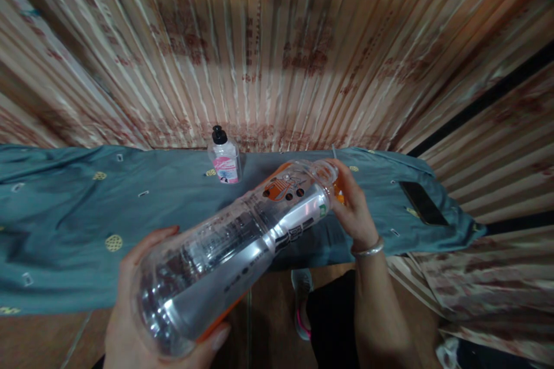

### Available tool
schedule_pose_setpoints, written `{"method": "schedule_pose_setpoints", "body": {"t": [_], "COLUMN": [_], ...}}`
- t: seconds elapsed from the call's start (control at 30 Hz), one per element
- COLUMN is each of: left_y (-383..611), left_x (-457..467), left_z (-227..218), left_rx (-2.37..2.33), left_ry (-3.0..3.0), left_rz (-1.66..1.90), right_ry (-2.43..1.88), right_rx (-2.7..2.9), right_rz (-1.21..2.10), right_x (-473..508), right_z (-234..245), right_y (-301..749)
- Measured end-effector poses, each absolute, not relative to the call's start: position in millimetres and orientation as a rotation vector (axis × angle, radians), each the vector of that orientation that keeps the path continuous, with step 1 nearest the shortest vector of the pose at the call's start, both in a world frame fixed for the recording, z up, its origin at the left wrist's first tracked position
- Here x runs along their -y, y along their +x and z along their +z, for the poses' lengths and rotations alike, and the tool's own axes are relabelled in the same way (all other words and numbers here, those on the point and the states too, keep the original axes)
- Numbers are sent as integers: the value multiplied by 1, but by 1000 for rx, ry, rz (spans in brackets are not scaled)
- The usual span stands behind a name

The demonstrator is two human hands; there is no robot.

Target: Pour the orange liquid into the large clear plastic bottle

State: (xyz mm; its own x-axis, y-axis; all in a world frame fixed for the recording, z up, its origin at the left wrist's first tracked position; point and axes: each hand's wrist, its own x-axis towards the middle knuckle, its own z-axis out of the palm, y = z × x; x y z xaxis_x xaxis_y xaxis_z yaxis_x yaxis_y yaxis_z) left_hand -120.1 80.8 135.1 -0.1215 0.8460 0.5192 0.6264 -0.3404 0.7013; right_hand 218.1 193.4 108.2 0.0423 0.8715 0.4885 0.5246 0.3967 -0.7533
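A large clear plastic bottle (242, 242) with a silver and orange label is held tilted in front of me, base toward me on the left and neck up to the right. My left hand (142, 300) wraps around its base, thumb below and fingers behind. My right hand (352, 202) closes around the neck end, its fingers partly hidden by the bottle. Something orange (340, 197) shows by those fingers; I cannot tell whether it is a cap or part of another thing. Beyond the bottle stands a small clear squeeze bottle (225, 164) with a black top and pink label.
A grey-green cloth with yellow patterns (64, 213) covers the long table. A dark phone (423, 203) lies at its right end. Pleated patterned curtains (268, 57) hang behind, and a dark bar (485, 104) crosses at right. Below are my shoe (302, 282) and the tiled floor.
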Motion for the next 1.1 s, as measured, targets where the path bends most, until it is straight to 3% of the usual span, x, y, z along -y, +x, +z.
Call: {"method": "schedule_pose_setpoints", "body": {"t": [1.1], "left_y": [-120], "left_x": [-83], "left_z": [134], "left_rx": [-1660], "left_ry": [2012], "left_rz": [1452], "right_ry": [-1254], "right_rx": [1602], "right_rz": [433], "right_x": [-194], "right_z": [105], "right_y": [219]}}
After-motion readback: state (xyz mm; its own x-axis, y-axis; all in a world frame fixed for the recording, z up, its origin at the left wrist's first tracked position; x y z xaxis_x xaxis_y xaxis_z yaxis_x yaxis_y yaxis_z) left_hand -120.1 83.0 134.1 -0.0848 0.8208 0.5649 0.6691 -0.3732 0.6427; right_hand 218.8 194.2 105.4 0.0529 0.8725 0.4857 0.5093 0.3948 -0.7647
